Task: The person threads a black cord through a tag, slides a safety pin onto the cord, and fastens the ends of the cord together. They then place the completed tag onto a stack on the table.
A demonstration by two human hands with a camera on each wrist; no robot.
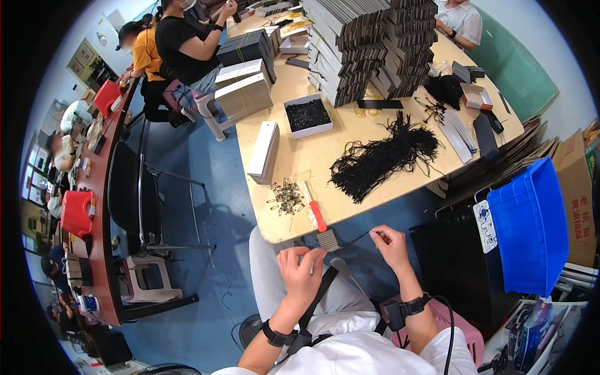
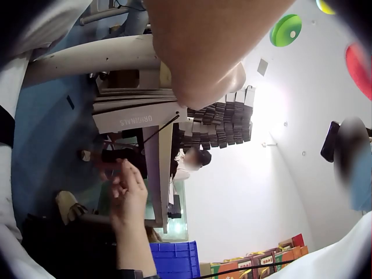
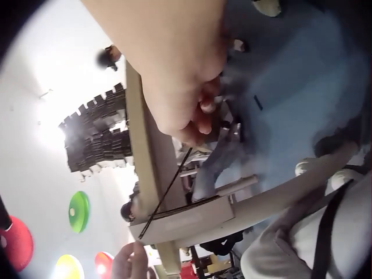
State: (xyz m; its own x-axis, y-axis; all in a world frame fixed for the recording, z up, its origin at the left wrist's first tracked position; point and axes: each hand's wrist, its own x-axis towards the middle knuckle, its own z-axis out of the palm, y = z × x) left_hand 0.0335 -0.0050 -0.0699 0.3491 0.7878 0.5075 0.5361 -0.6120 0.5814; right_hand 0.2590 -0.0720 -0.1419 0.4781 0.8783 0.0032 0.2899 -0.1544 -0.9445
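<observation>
A stack of hang tags (image 1: 327, 240), white-faced with the print ORIGINALS in the left wrist view, lies over the lap just beyond the table's near edge. My left hand (image 1: 300, 275) has thumb and fingertips pinched together at the holed corner of the stack (image 2: 136, 116). From that corner a thin black cord (image 3: 165, 193) runs taut to my right hand (image 1: 390, 247). The right thumb and fingers pinch its other end, off to the right of the stack. The left palm hides part of the corner in the left wrist view.
On the table lie a heap of black cords (image 1: 384, 156), safety pins (image 1: 287, 197), a red-handled tool (image 1: 317, 215), a white box of small black pieces (image 1: 309, 131) and tall tag stacks (image 1: 350, 56). A blue crate (image 1: 531, 225) stands right; other people work farther off.
</observation>
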